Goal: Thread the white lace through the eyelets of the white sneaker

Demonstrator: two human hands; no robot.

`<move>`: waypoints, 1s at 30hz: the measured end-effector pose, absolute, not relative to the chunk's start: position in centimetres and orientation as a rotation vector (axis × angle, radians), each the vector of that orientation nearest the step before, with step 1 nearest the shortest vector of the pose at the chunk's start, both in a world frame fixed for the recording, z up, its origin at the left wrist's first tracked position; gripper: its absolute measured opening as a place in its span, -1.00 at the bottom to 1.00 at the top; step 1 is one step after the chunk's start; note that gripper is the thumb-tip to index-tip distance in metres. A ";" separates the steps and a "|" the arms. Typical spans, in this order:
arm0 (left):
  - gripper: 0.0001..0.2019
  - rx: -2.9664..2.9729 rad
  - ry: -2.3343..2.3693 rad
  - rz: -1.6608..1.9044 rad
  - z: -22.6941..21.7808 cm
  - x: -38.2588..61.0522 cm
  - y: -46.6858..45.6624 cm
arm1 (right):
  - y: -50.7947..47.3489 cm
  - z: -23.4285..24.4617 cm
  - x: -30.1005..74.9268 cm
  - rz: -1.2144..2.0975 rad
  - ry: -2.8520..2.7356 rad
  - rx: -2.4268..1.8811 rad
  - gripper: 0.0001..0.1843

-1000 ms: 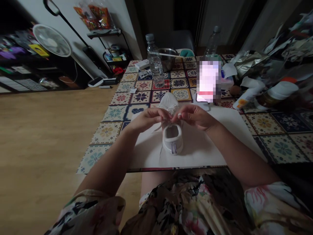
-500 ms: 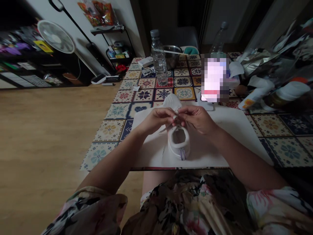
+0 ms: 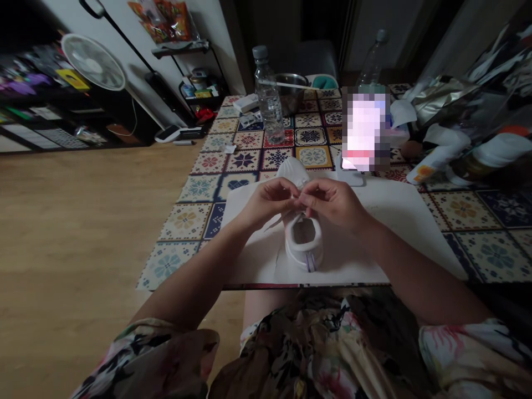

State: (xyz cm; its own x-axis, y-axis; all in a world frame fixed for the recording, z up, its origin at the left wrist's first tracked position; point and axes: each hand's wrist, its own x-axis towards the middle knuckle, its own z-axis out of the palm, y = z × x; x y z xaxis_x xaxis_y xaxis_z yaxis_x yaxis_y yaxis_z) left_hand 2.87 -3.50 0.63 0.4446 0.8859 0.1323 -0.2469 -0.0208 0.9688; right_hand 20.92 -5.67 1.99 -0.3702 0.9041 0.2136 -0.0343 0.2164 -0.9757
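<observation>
A white sneaker (image 3: pixel 305 259) stands upright on a white sheet (image 3: pixel 253 260), its heel with purple marks facing me and its toe pointing away. My left hand (image 3: pixel 270 200) and my right hand (image 3: pixel 332 202) meet above its tongue. Both pinch the white shoelace between thumb and fingers, fingertips almost touching; the fingers hide most of the lace. A pale loose strip (image 3: pixel 274 222), perhaps a lace end, hangs below my left hand. The dark shoe opening shows just nearer to me than the fingertips.
Beyond the sheet, a lit phone with a blurred screen (image 3: pixel 364 130) leans on a white stand (image 3: pixel 351 178). A clear bottle (image 3: pixel 270 105) and a metal bowl (image 3: pixel 291 94) stand at the back. White containers (image 3: pixel 432 166) and bags crowd the right side of the patterned table (image 3: pixel 195 216).
My fingertips have shifted slightly at the lace; the right fingers have closed in toward the left. A small white piece seen between the fingers before is now hidden. The shoe stays put.
</observation>
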 end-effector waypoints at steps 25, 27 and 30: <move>-0.75 1.160 0.738 1.007 0.5 2.6 -3.4 | -5.6 1.9 21.9 0.738 -1.913 -0.940 -0.61; -0.74 1.150 0.735 1.007 0.4 2.6 -3.4 | -5.7 1.9 21.8 0.665 -1.974 -0.934 -0.72; -0.73 1.168 0.725 1.010 0.4 2.6 -3.3 | -5.7 1.8 21.8 0.590 -2.045 -0.919 -0.87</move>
